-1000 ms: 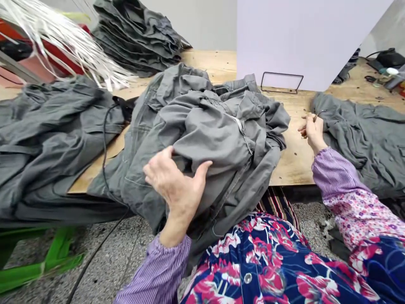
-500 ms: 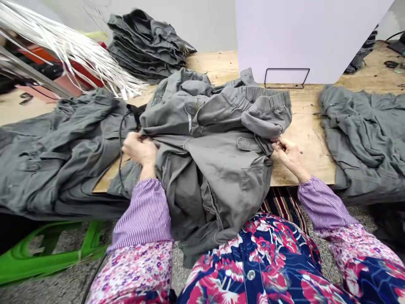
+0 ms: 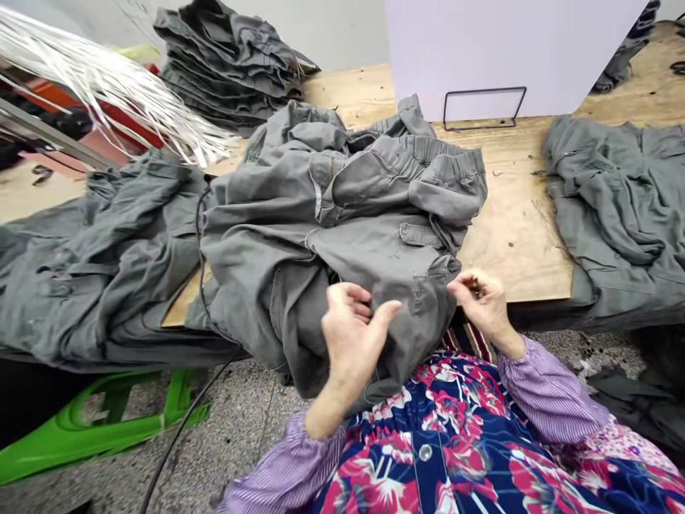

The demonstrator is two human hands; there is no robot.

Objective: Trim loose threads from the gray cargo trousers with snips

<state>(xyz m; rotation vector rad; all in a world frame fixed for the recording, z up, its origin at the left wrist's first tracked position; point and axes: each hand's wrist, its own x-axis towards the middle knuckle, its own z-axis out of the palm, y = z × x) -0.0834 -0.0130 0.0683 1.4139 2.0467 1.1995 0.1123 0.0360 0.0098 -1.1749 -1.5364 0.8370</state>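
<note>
While the grey garment lies bunched on the wooden worktop and hangs over its near edge, the left hand pinches its lower fold with a closed grip, and the right hand grips the cloth edge just beside.

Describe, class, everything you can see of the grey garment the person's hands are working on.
The grey garment is crumpled, woven-looking cloth with an elastic, gathered waistband, a flap pocket and stitched seams. It lies heaped on the wooden table, its lower part hanging over the near edge toward the person's lap. The left hand grips the hanging cloth; the right hand pinches its right edge, fingers closed. A black cable runs along its left side.
</note>
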